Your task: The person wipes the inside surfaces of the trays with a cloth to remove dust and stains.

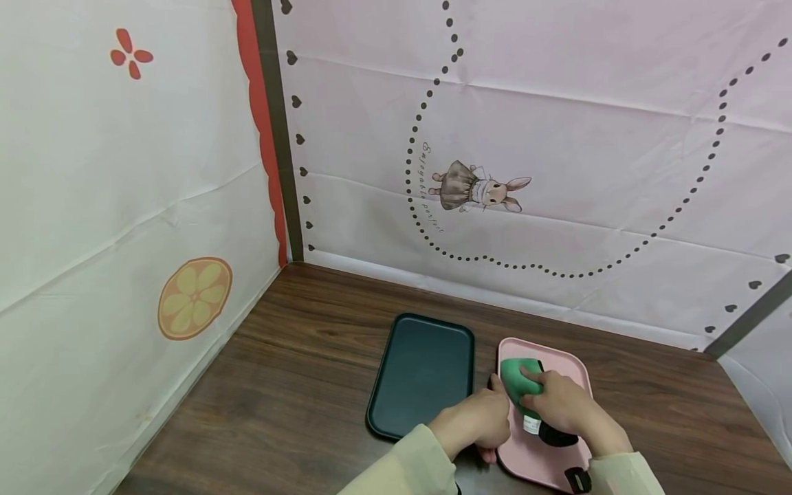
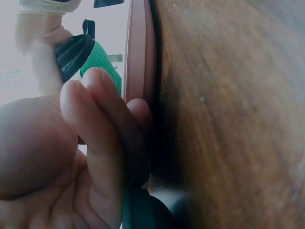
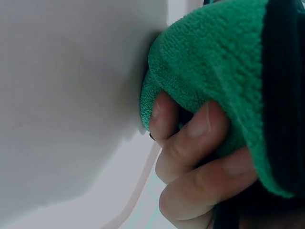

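Observation:
My right hand point(image 1: 562, 404) grips a green terry cloth point(image 1: 512, 377) and presses it down inside a pink tray point(image 1: 526, 464). The cloth has dark trim and a white label point(image 1: 531, 424). In the right wrist view several bent fingers point(image 3: 190, 164) hold the bunched green cloth point(image 3: 209, 62) against the pale tray surface. At the tray's left rim is my left hand point(image 1: 479, 419), its index finger lying along the edge. The left wrist view has its bent fingers point(image 2: 100, 119) right at the tray's outer wall point(image 2: 137, 52), low by the wooden table.
A dark green tray point(image 1: 423, 371) lies just left of the pink one. A black loop point(image 1: 578, 479) overlaps the pink tray's near right corner. The wooden table point(image 1: 284, 385) ends at a white printed sheet point(image 1: 371, 227) behind and another sheet point(image 1: 93, 275) on the left.

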A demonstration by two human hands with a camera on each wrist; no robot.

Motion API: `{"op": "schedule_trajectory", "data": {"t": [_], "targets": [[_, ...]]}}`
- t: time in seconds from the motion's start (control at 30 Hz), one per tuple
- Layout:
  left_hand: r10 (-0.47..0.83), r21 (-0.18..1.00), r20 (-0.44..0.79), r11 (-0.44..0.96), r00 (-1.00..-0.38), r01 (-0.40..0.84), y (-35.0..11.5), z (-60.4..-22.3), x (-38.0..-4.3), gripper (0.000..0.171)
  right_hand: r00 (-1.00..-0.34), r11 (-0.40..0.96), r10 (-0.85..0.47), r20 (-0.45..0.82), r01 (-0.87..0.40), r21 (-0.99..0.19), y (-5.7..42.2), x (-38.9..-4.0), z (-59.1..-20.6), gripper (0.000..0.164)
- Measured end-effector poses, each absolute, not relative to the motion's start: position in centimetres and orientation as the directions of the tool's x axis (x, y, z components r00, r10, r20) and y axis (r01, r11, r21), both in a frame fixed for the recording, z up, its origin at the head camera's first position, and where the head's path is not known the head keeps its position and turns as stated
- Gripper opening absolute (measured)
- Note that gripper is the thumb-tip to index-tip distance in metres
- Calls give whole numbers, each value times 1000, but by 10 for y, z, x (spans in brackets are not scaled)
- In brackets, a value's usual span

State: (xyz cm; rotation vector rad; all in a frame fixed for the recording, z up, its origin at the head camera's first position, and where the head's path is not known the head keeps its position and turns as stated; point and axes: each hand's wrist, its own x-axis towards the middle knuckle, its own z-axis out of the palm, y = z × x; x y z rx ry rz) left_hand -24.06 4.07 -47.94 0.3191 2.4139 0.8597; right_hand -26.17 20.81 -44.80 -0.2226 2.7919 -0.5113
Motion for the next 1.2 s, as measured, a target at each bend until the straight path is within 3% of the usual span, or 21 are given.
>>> {"op": "schedule_trajectory", "data": {"t": [1.2], "targets": [[391,634,-433,772,-813,34,40,-478,-241,76,-948,922,-176,-265,-64,-382,208,-220,-453,61]]}}
